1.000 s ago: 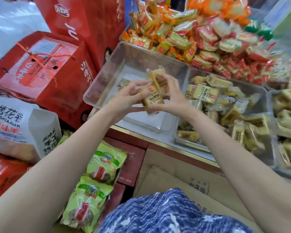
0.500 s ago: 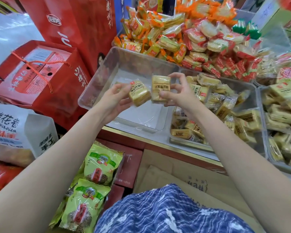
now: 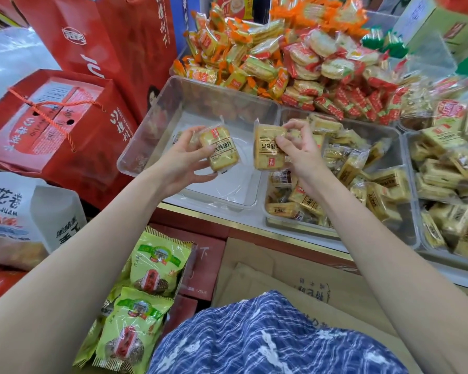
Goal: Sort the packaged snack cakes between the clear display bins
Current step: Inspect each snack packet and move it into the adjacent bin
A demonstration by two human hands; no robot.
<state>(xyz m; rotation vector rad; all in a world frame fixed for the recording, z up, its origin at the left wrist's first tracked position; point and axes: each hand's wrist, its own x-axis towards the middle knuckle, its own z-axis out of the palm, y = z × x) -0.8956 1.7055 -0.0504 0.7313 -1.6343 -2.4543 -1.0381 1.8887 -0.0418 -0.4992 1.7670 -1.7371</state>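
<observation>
Snack cakes in clear wrappers are up in both hands above the clear display bins: the left hand (image 3: 183, 160) grasps one cake (image 3: 222, 151) by its side, thumb and fingers curled round it, over the nearly bare left bin (image 3: 152, 125), while the right hand (image 3: 299, 149) pinches a second cake (image 3: 268, 147) by its top edge and face, over the wall between that bin and the well-filled middle bin (image 3: 389, 130). The two cakes sit near each other but apart.

What could go wrong, as I judge it: the right-hand cake hangs from a light pinch on slick film, so it may slip and drop on the wrong side of the dividing wall, undoing the sort. Both cakes carry much the same yellow label, so one could easily be placed among the wrong kind; the print on the right one reads upside down, which makes checking harder. The left bin sits at the front edge of the surface (image 3: 254, 225), and a cake tossed rather than set down could skid off its smooth floor toward the green packets (image 3: 154, 263) below. A firm squeeze might also crush the soft cake inside. The heaped orange and red snacks (image 3: 295, 68) behind lean against the back rims, and a knock from a reaching arm could spill some into the bins
</observation>
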